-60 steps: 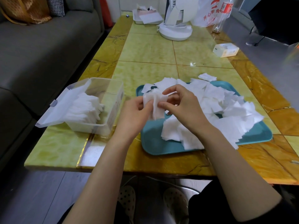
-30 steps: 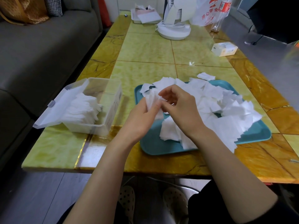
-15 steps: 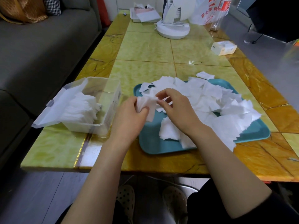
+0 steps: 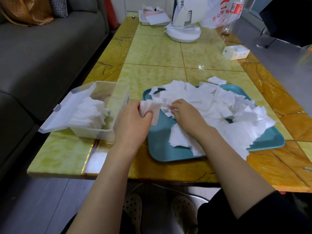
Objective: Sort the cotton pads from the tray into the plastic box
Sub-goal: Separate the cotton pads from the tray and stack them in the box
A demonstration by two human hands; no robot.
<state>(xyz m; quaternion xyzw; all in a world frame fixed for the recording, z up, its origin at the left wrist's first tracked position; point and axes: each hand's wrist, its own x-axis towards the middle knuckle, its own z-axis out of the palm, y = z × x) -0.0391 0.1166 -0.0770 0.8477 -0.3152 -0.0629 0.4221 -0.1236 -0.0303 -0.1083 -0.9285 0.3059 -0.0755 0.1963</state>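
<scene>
In the head view the left hand (image 4: 133, 122) clenches a small stack of cotton pads (image 4: 152, 109) over the left edge of the tray (image 4: 160, 149), with the open plastic box (image 4: 89, 132) just to its left (far nearer this grip than the right hand (image 4: 185, 114), which pinches pads in the pile).

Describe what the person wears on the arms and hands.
The left forearm and right forearm are bare: no sleeve, watch or bracelet shows. The left hand and right hand are ungloved, no ring visible. Dark clothing by the right elbow may be a sleeve; unclear.
</scene>
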